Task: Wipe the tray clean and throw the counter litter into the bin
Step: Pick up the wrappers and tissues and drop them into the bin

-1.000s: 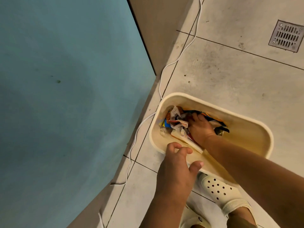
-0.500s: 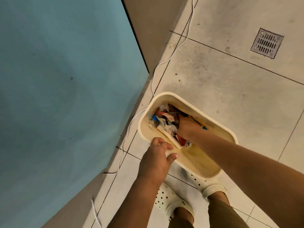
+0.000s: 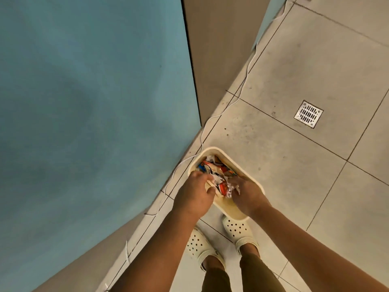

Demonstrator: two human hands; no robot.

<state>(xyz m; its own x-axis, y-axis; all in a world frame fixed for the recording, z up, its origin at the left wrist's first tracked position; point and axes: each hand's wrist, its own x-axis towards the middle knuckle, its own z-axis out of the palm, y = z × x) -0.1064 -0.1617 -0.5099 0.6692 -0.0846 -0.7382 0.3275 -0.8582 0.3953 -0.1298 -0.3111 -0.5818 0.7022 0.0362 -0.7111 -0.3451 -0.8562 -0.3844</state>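
Two hands meet over a cream bin (image 3: pixel 214 151) that stands on the tiled floor (image 3: pixel 294 165), near the person's feet. At the left of the scene a broad blue panel (image 3: pixel 84 102) fills the view, with a brown panel (image 3: pixel 214 60) beyond it at the far side. A thin white cable (image 3: pixel 244 85) runs along the floor at the foot of these panels and passes just beside the bin's far left corner. The left hand (image 3: pixel 194 197) is at the bin's near left rim, its fingers (image 3: pixel 200 178) curled; they seem to pinch the rim or the edge of the litter, though the view is too coarse to say which. Inside the bin lies the litter (image 3: pixel 216 171), a crumpled heap of coloured and white wrappers piled toward the far end. The right hand (image 3: pixel 246 194) reaches in from the near right side, its fingers (image 3: pixel 233 182) bent around a crumpled white and red piece of that litter. Below the bin, nearer the camera, two cream perforated clogs (image 3: pixel 237 230) stand on the tiles, the right one touching or just under the bin's near end. Farther right, well apart from the bin, a square metal drain grate (image 3: pixel 308 114) is set in the floor.
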